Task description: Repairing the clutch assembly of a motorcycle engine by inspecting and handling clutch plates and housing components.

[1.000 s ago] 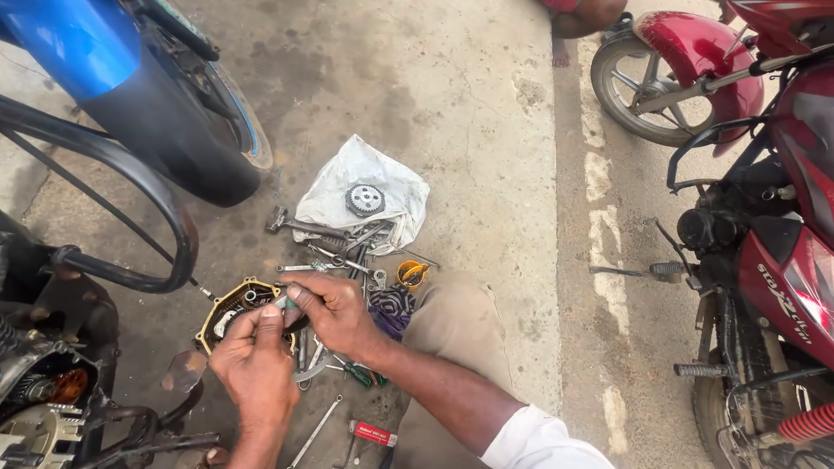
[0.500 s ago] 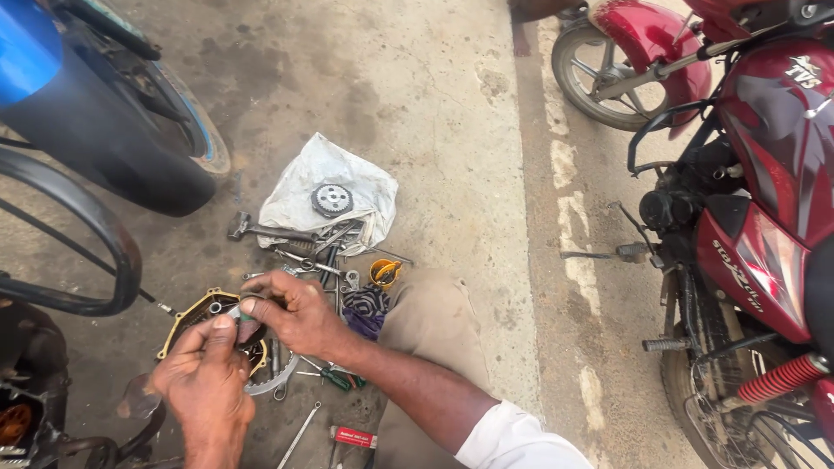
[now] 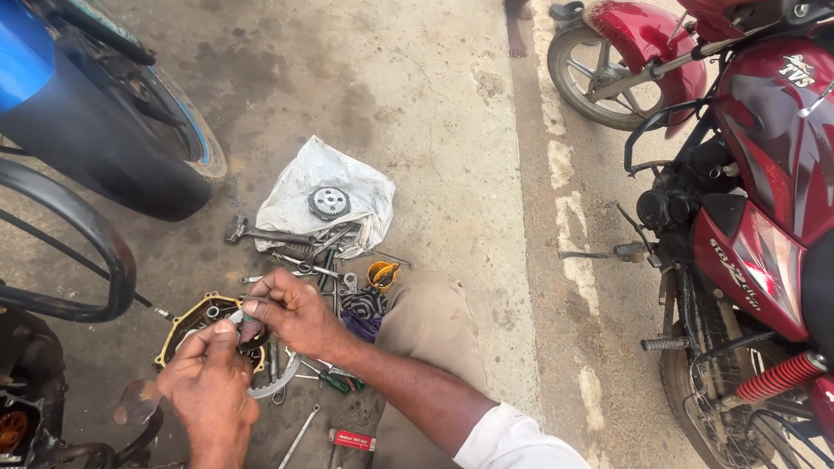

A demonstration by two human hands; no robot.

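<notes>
Nearest, at the bottom left, the left hand (image 3: pixel 208 386) and right hand (image 3: pixel 291 313) meet over a dark metal engine cover (image 3: pixel 204 326) with a yellowish gasket edge, lying flat on the oily concrete floor (image 3: pixel 452 113); both hands are curled, fingertips pinching a small dark part (image 3: pixel 250 328) just above the cover, though what that part is cannot be told. A bent knee in khaki cloth (image 3: pixel 430 326) lies to the right of them, and a small red box (image 3: pixel 352 440) sits near the bottom edge. Just beyond the hands is a loose scatter of steel spanners and tools (image 3: pixel 304 260), with a small yellow cup (image 3: pixel 382 274) at its right. Farther on, a crumpled white plastic bag (image 3: pixel 326 195) carries a round toothed sprocket (image 3: pixel 328 202). At far left stands a black rubber tyre under a blue mudguard (image 3: pixel 113 148); on the right a glossy red motorcycle (image 3: pixel 764 174) with a ribbed red shock spring
</notes>
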